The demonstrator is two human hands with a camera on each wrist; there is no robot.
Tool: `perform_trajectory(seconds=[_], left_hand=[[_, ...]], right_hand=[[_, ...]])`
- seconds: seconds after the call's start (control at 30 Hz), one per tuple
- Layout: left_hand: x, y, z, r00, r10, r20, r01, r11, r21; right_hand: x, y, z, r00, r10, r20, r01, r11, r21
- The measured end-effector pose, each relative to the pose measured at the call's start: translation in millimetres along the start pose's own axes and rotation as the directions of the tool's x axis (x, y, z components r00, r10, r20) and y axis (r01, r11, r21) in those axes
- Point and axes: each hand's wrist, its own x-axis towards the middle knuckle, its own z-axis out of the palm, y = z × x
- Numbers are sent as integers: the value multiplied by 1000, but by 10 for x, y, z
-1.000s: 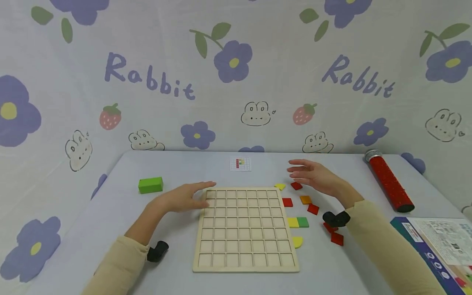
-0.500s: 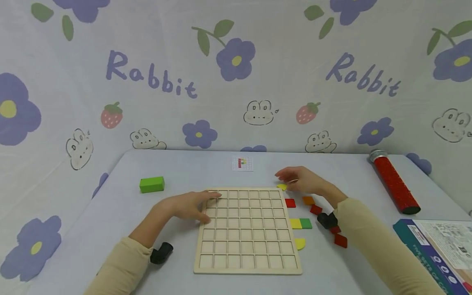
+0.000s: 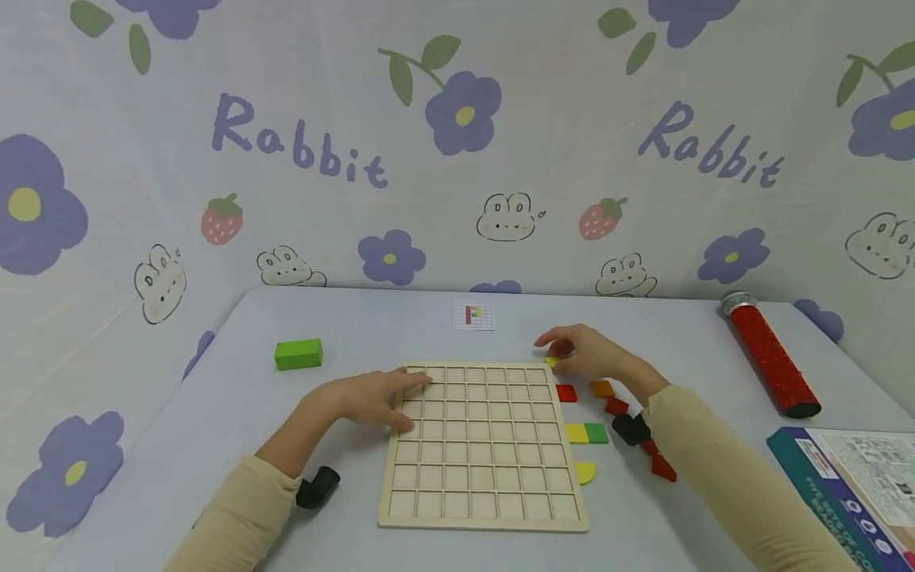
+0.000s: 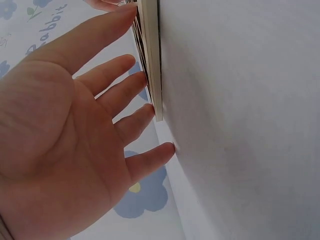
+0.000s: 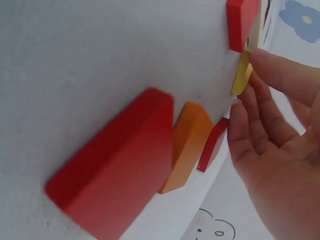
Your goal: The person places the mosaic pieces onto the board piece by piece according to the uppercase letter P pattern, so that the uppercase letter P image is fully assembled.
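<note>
Fingers of our left hand (image 3: 364,397) lie straight and flat on the near-left corner region of the wooden grid board (image 3: 483,445), touching its left edge. Past the board's far-right corner, our right hand (image 3: 589,356) pinches a small yellow piece (image 3: 550,361) on the table, with red (image 3: 566,392) and orange (image 3: 602,388) pieces just right of the board.

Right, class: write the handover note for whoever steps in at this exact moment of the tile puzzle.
Left hand: open, fingers flat on the grid board at its far-left edge.
Right hand: pinching a yellow tile off the table by the board's far-right corner.
Other tiles lie right of the board: red, orange, yellow-green pair.
Pattern card lies beyond the board.
Done: no tile is in the board.
Left: every placement.
</note>
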Motion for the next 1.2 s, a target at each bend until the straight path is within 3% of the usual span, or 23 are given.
perform_trajectory(seconds=[0.37, 0.67, 0.9, 1.2], left_hand=[[-23, 23, 39, 1000, -25, -1, 25, 1000, -4], [-44, 63, 28, 1000, -27, 2, 27, 1000, -4], [-32, 70, 21, 1000, -23, -5, 23, 1000, -1], [-40, 77, 27, 1000, -8, -6, 8, 1000, 12]], right_hand=[[-83, 121, -44, 995, 96, -35, -95, 995, 35], [-288, 35, -160, 974, 96, -206, -47, 972, 231], [-361, -100, -171, 957, 150, -249, -50, 929, 367], [-317, -324, -4, 950, 157, -271, 0, 865, 503]])
